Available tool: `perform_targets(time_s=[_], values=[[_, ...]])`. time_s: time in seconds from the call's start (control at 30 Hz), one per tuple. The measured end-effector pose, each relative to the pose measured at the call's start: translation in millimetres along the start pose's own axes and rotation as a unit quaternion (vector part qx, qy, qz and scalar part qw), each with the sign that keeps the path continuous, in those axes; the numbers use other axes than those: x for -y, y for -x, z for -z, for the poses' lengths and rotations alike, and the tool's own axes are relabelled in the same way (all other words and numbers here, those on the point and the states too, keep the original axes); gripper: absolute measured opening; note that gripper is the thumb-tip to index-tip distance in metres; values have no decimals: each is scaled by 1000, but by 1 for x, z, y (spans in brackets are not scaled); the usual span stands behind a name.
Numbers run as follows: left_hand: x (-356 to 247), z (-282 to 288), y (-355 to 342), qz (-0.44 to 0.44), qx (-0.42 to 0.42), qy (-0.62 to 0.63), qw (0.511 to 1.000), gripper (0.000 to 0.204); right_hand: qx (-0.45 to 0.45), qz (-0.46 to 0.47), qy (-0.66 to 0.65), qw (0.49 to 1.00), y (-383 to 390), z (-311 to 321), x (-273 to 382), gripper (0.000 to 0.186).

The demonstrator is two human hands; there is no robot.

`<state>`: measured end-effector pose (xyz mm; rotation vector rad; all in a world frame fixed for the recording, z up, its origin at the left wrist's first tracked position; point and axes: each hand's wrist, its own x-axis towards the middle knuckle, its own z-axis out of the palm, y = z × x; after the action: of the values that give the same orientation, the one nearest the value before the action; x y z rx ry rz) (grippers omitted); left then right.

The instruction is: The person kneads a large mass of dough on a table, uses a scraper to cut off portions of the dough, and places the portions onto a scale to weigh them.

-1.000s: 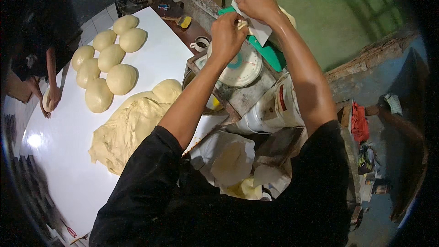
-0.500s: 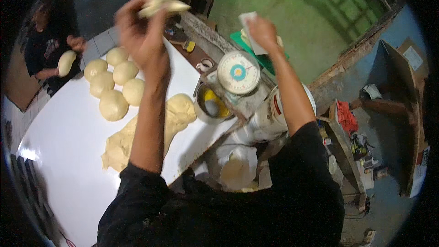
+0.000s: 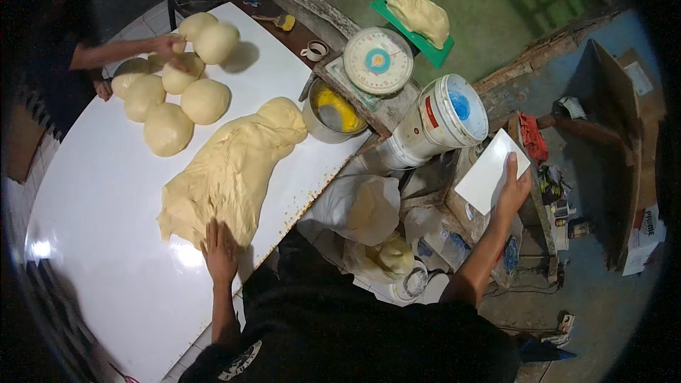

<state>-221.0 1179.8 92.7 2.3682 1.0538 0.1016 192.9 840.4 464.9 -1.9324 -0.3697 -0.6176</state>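
Observation:
A large slab of pale yellow dough [image 3: 230,167] lies stretched over the white table. My left hand [image 3: 219,255] rests on its near edge with fingers extended and holds nothing. Off to the right, past the table's edge, my right hand [image 3: 514,195] grips a flat white dough scraper [image 3: 489,170]. A lump of dough [image 3: 418,15] sits on the green tray [image 3: 441,52] of a dial scale [image 3: 378,61], away from both hands. Several round dough balls [image 3: 206,102] are grouped at the far left of the slab.
A co-worker's hand [image 3: 169,46] reaches among the dough balls. A metal pot [image 3: 328,126] with yellow contents stands by the table's right edge. Beyond it are white buckets [image 3: 454,110], a cup [image 3: 315,50] and a yellow brush [image 3: 285,23]. Plastic bags [image 3: 358,206] lie below.
My left hand no longer holds its raised dough piece and has come down onto the slab. My right hand has swung from the scale toward the right with the scraper. The co-worker's arm now reaches over the balls.

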Motion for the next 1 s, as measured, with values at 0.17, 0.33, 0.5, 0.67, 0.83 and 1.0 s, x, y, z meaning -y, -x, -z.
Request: perform_targets(time_s=[0.17, 0.33, 0.5, 0.67, 0.83, 1.0], values=[[24, 14, 36, 13, -85, 191, 978, 41, 27, -77, 39, 996, -45, -23, -35, 39], [-7, 61, -53, 146, -195, 219, 945, 21, 98, -174, -6, 980, -146, -103, -82, 46], [-173, 126, -220, 28, -182, 376, 908, 20, 183, -270, -81, 942, -284, -182, -113, 42], [-374, 166, -342, -285, -102, 444, 843, 29, 316, -241, -61, 915, -375, -239, -150, 38], [-517, 154, -386, -375, -73, 489, 784, 70, 463, -170, -118, 862, -400, -327, -171, 35], [-530, 145, -407, -229, -24, 766, 600, 69, 467, -27, -148, 871, -318, -346, 10, 38]])
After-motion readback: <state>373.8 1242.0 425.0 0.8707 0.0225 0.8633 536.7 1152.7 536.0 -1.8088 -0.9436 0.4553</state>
